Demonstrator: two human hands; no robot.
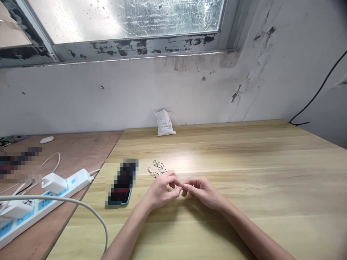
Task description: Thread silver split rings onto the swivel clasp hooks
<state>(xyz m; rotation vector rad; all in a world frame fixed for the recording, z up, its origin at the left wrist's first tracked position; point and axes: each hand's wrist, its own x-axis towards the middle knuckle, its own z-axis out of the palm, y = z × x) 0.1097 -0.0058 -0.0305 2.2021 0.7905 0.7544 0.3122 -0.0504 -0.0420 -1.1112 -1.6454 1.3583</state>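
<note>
Metal piece (pixel 184 192) between both hands (pixel 162 189)

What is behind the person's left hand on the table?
A tangled pile of silver metal clasps and chain; the left hand hides its nearest edge.

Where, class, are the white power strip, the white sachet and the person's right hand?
The white power strip (pixel 77 179): head view, on the casing near its cord.
The white sachet (pixel 165 123): head view, on the middle of its front.
The person's right hand (pixel 204 191): head view, on the back of the hand.
</note>
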